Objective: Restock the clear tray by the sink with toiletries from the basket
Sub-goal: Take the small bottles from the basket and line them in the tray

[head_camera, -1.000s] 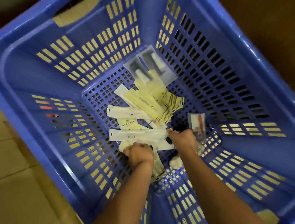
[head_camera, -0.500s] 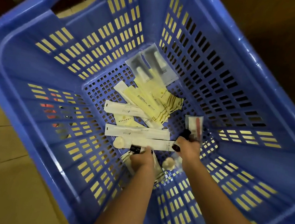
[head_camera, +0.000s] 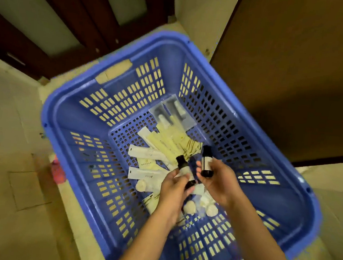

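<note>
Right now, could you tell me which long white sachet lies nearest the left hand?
The lowest white sachet, ending at the left hand; the other sachets lie farther up.

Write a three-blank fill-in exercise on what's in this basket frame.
1. The slotted basket is coloured ___.
2. The left hand grips one bottle, the right hand a second bottle; both caps are ___.
3. The white sachets lie ___ the basket.
Missing words: blue; black; inside.
</note>
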